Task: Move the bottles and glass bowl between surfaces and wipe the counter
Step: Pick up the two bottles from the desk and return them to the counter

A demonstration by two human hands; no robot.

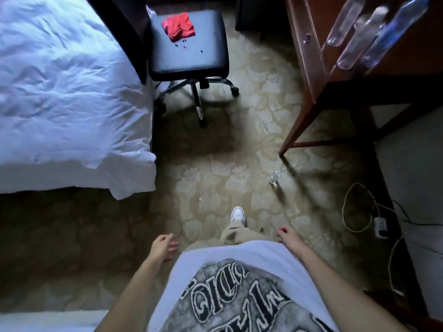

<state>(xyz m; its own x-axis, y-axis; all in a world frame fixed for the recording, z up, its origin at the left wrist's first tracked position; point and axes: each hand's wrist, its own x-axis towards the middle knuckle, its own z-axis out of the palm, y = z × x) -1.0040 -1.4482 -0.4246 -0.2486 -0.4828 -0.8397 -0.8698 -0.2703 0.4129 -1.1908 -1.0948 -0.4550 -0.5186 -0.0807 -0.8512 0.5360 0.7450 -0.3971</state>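
Clear bottles (345, 20) on wooden desk (309, 68), labels unreadable, shirt lettering (230, 298) illegible

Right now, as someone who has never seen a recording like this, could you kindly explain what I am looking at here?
There is no machine here: a person wears a camera on the head, looking down at their own body, so you see one wide-angle view. The left hand and right hand hang beside a white printed shirt, both empty. Ahead stands a black chair with a red cloth on its seat. A white bed is on the left. On the right, a wooden desk carries several clear bottles. One small bottle sits on the patterned carpet.
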